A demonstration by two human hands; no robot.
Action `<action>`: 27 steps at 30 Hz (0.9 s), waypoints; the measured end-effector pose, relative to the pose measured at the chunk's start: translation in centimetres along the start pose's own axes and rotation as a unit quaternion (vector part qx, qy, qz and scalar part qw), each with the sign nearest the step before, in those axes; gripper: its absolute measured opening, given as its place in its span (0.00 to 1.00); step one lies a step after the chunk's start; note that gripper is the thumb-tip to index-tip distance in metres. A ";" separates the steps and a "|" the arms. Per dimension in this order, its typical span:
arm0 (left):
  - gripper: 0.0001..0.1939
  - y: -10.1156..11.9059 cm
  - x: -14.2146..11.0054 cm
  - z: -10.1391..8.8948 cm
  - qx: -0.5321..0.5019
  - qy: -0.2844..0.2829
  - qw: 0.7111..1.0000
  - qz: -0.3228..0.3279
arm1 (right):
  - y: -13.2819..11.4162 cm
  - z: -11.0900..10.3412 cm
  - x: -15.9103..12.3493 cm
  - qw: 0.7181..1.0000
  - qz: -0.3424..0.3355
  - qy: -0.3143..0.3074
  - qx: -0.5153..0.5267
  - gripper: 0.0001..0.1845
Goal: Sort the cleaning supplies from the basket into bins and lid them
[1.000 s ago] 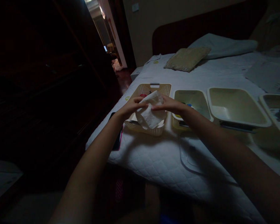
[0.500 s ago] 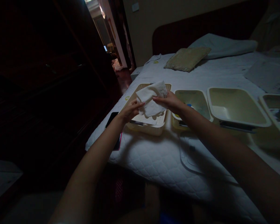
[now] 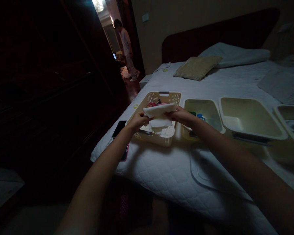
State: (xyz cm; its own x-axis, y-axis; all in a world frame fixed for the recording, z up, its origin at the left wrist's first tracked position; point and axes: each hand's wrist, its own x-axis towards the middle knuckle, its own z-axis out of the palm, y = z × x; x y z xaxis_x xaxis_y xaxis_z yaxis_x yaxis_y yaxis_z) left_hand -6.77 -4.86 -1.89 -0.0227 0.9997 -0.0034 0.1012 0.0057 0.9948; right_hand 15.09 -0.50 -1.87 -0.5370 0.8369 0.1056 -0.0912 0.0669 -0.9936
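Observation:
A white cloth (image 3: 159, 115) is stretched between my two hands above a perforated cream basket (image 3: 171, 97) on the bed. My left hand (image 3: 138, 120) pinches its left end and my right hand (image 3: 181, 115) pinches its right end. The cloth is folded into a flat strip, with a lower flap hanging into the basket. Red and pink items (image 3: 152, 104) lie at the basket's far end.
To the right stand three cream tubs (image 3: 247, 116) in a row, a clear lid (image 3: 205, 169) in front. A dark phone (image 3: 120, 130) lies at the bed's left edge. Pillows (image 3: 197, 67) lie at the headboard. A person (image 3: 126, 45) stands in the lit doorway.
The cloth went from a crumpled bundle to a flat folded strip held level between both hands. My view tilted down slightly, and a person came into sight in the doorway.

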 end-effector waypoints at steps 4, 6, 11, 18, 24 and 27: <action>0.07 0.0 0.0 -0.1 -0.042 0.016 0.999 -0.012 | 0.2 -0.3 0.2 0.999 0.033 -0.026 0.004 0.11; 0.06 -0.1 0.0 -0.2 -0.054 0.012 0.998 -0.011 | 0.3 -0.3 0.2 0.999 0.045 -0.018 -0.002 0.11; 0.11 -0.5 0.4 -0.3 -0.021 0.015 1.000 0.008 | -0.1 -0.4 0.0 0.998 0.042 -0.034 -0.028 0.13; 0.12 -0.6 0.3 -0.5 0.027 0.003 0.999 0.021 | -0.5 -0.6 0.1 0.999 0.041 -0.034 -0.009 0.17; 0.13 -0.2 -0.1 -1.5 0.043 -0.061 0.997 -0.015 | 0.1 -0.3 -0.2 0.985 -0.057 -0.014 -0.159 0.16; 0.14 0.3 -0.5 -1.5 0.017 -0.075 0.997 -0.018 | 0.1 -0.2 0.0 0.978 -0.125 0.001 -0.165 0.22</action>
State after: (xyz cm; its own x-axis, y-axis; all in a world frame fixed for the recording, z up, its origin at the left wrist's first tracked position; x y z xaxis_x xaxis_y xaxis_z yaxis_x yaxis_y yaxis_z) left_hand -8.19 -5.36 -1.46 0.1218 0.9909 -0.0576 0.1366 0.0408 0.9898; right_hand 15.29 -0.37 -1.94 -0.5309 0.7729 0.3476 0.0569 0.4418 -0.8953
